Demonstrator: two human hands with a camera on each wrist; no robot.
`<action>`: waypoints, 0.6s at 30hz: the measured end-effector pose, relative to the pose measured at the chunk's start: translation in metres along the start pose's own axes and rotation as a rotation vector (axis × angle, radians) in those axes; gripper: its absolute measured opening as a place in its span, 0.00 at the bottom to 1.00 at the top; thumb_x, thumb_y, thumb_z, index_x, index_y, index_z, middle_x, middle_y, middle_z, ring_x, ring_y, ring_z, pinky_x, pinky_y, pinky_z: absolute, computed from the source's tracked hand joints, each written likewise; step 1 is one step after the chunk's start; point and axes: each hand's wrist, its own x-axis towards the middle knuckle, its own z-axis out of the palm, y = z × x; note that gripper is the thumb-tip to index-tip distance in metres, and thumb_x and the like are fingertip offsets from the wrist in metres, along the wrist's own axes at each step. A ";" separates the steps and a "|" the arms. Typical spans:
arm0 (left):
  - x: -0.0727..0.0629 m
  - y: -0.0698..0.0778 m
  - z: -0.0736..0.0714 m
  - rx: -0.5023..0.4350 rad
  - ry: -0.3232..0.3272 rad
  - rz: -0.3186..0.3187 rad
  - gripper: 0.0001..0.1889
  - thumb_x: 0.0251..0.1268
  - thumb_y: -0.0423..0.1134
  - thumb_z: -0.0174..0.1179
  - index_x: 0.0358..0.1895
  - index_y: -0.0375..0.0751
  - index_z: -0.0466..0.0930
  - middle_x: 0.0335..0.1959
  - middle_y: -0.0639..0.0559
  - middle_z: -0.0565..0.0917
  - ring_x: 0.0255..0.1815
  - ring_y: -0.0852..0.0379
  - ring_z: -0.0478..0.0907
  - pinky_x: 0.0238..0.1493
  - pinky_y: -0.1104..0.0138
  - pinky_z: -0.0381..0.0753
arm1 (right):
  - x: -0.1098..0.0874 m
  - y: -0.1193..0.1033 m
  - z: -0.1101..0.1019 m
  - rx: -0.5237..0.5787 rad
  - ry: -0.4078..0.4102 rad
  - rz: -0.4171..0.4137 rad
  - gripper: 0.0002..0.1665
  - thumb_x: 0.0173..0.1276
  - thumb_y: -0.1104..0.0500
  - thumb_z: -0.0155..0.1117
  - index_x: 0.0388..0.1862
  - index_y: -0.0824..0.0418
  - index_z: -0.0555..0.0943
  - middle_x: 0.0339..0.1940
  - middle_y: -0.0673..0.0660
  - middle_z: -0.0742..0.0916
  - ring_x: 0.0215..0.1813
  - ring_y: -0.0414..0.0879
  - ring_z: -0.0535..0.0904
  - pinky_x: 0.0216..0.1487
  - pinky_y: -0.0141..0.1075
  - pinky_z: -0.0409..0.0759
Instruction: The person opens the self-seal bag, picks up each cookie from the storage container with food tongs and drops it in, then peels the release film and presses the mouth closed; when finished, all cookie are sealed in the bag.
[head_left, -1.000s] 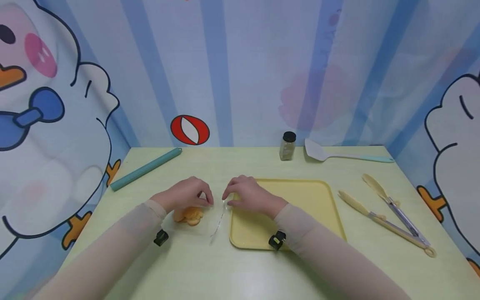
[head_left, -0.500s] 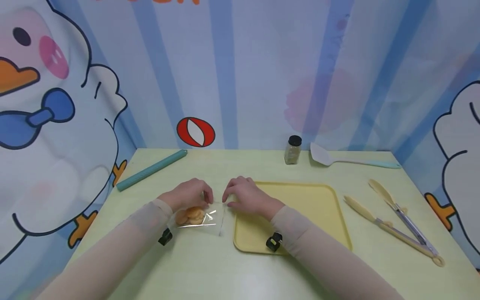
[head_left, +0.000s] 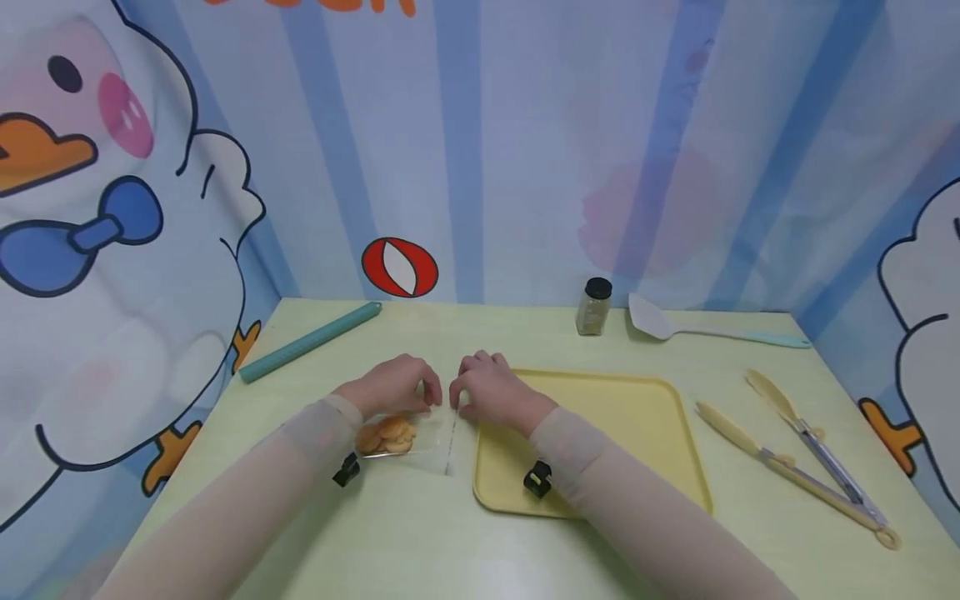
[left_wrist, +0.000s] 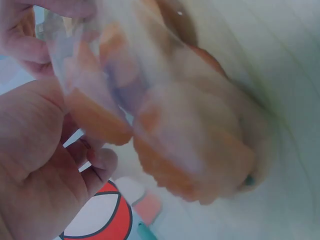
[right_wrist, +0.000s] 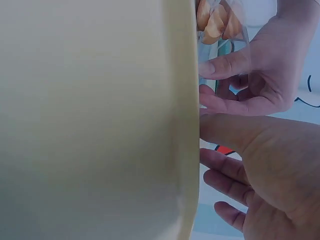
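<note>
A clear plastic bag (head_left: 431, 443) lies flat in front of my hands, left of the tray. Inside it are several orange-brown, bread-like pieces (head_left: 392, 435) with scalloped edges, seen close up in the left wrist view. My left hand (head_left: 397, 386) pinches the bag's far edge between thumb and fingers. The right hand (head_left: 497, 394) pinches the far right corner at the bag's end, its wrist over the tray. In the right wrist view the tray's rim hides the tips of that hand's thumb and fingers. The two hands are close together, fingertips facing.
A yellow tray (head_left: 600, 450) lies under the right forearm. Beige-tipped tongs (head_left: 729, 428) lie spread at the right. A white spatula (head_left: 651, 320) and a black-capped jar (head_left: 593, 312) are at the back. At the back left lies a teal rod (head_left: 311, 342).
The bag has flattened, its right edge turning from slanted to nearly straight. Both hands stay at its far edge with small finger movements. The head view has shifted slightly, moving everything rightward and down.
</note>
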 end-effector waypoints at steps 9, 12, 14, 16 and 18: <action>0.007 0.003 0.000 0.023 -0.020 -0.011 0.08 0.60 0.35 0.75 0.34 0.56 0.91 0.34 0.62 0.87 0.43 0.57 0.78 0.56 0.61 0.81 | 0.000 0.000 -0.003 0.009 0.001 -0.016 0.02 0.67 0.51 0.75 0.35 0.42 0.89 0.55 0.52 0.83 0.59 0.52 0.72 0.59 0.50 0.69; 0.007 0.003 0.000 0.033 -0.014 -0.003 0.07 0.60 0.35 0.76 0.34 0.56 0.91 0.34 0.62 0.87 0.44 0.57 0.78 0.57 0.60 0.81 | 0.000 0.000 -0.003 0.030 0.019 -0.045 0.03 0.68 0.54 0.74 0.34 0.45 0.88 0.60 0.56 0.82 0.62 0.55 0.73 0.60 0.52 0.70; 0.006 0.002 0.000 0.031 -0.011 -0.007 0.07 0.60 0.36 0.76 0.34 0.56 0.90 0.34 0.62 0.87 0.44 0.57 0.78 0.58 0.60 0.80 | 0.001 0.000 -0.003 0.050 0.025 -0.062 0.04 0.69 0.55 0.73 0.33 0.46 0.88 0.64 0.58 0.81 0.65 0.58 0.72 0.62 0.54 0.69; 0.006 0.000 0.001 0.021 -0.013 -0.014 0.07 0.60 0.36 0.76 0.34 0.56 0.90 0.34 0.62 0.87 0.45 0.56 0.78 0.59 0.59 0.80 | 0.001 0.000 -0.003 0.065 0.022 -0.080 0.04 0.70 0.56 0.71 0.34 0.47 0.88 0.67 0.60 0.80 0.67 0.60 0.71 0.62 0.55 0.69; 0.005 -0.001 0.001 0.007 -0.015 -0.021 0.07 0.60 0.36 0.76 0.34 0.56 0.90 0.35 0.62 0.87 0.45 0.56 0.78 0.60 0.58 0.80 | 0.002 -0.001 -0.001 0.069 0.007 -0.094 0.06 0.72 0.57 0.68 0.34 0.48 0.87 0.69 0.61 0.78 0.69 0.61 0.70 0.63 0.56 0.68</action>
